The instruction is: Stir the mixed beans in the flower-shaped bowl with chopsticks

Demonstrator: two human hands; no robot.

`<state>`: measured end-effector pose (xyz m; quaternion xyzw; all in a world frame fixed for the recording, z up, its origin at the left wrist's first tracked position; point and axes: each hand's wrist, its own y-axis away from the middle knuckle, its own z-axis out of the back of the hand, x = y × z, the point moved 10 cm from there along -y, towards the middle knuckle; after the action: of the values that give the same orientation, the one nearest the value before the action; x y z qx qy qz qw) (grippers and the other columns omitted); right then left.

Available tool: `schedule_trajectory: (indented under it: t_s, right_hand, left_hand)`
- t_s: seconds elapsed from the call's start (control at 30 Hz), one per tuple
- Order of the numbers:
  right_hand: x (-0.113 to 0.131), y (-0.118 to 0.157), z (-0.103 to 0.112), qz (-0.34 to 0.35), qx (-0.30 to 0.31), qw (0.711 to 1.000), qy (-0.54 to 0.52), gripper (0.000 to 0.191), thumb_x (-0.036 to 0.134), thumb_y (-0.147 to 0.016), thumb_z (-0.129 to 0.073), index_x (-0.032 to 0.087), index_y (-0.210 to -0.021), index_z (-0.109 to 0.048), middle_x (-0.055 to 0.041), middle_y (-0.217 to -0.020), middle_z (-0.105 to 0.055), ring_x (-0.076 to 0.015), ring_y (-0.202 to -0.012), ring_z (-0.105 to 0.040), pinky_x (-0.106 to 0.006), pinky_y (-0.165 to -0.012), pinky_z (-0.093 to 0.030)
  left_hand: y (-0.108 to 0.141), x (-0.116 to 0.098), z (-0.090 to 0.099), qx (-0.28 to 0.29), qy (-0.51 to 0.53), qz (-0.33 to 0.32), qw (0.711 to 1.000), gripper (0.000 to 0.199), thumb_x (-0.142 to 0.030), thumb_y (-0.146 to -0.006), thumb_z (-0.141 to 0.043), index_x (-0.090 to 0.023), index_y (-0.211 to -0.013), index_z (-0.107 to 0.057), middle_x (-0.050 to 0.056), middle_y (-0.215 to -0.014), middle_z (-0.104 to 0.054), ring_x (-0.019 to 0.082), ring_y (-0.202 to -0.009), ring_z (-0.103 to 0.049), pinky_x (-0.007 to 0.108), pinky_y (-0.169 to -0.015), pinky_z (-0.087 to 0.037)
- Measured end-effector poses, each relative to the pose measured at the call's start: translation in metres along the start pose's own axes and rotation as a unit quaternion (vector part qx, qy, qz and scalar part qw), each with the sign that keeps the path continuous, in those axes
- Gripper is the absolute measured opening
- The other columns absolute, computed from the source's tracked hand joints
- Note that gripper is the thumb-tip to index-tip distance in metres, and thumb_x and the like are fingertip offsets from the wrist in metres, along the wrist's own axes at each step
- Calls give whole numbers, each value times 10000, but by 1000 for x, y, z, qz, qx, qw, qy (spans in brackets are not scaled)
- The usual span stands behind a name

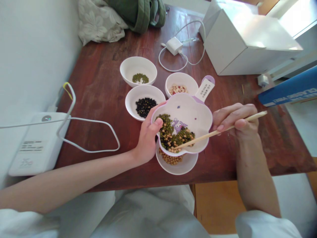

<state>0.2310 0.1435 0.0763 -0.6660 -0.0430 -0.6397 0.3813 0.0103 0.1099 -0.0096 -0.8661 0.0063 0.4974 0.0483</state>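
My left hand (148, 137) grips the left rim of a flower-shaped bowl (195, 115) with a lilac edge and a labelled handle. Mixed green, black and tan beans (170, 134) lie at its left and lower side. In my right hand (237, 120) are wooden chopsticks (210, 134), their tips among the beans. The flower-shaped bowl is tilted above a white bowl of soybeans (173, 158), partly hiding it. Behind it stand white bowls with black beans (145, 106), mung beans (140, 78) and pale nut pieces (177, 88).
A white charger (174, 45) with a looped cable lies farther back. A large white box (237, 43) stands at the back right, a blue object (292, 86) at the right edge. To the left, a white power unit (39, 145) trails a cable onto the table. Fabric bags (101, 21) sit behind.
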Motion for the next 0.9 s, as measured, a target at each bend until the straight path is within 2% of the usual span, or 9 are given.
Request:
schedule_trajectory:
  t_s: [0.33, 0.57, 0.8, 0.9]
  right_hand:
    - [-9, -2, -3, -13, -2, 999, -37, 305, 432, -1012, -767, 174, -957, -919, -106, -741, -804, -170, -506, -693, -276, -448, -532]
    - [-8, -3, -5, -19, 2, 998, -58, 292, 440, -1001, -785, 185, -951, -917, -115, -746, -821, -179, -496, -716, -247, -401, -528]
    - [-3, -2, 9, 11, -71, 997, -33, 317, 455, -1004, -770, 208, -869, -917, -93, -685, -787, -180, -454, -664, -303, -406, -512]
    - [-2, -1, 9, 7, -69, 998, -12, 308, 461, -998, -779, 216, -873, -916, -93, -700, -788, -189, -484, -678, -313, -416, -511]
  left_hand:
    - [1, -4, 0, -14, -9, -9, 1000, 409, -526, -1017, -681, -265, -1320, -768, 63, -1410, -769, 340, -1407, -654, 474, -1236, -496]
    - [1, -7, 0, -21, -24, -11, 999, 410, -541, -1014, -684, -227, -1259, -779, 82, -1374, -778, 333, -1376, -668, 451, -1205, -513]
    - [1, -7, 0, -25, -27, -4, 999, 447, -558, -1000, -699, -229, -1296, -761, 90, -1359, -783, 338, -1370, -671, 462, -1203, -512]
    - [1, -7, 0, -21, -27, -6, 999, 437, -551, -1015, -682, -238, -1311, -757, 87, -1401, -768, 334, -1377, -667, 460, -1203, -512]
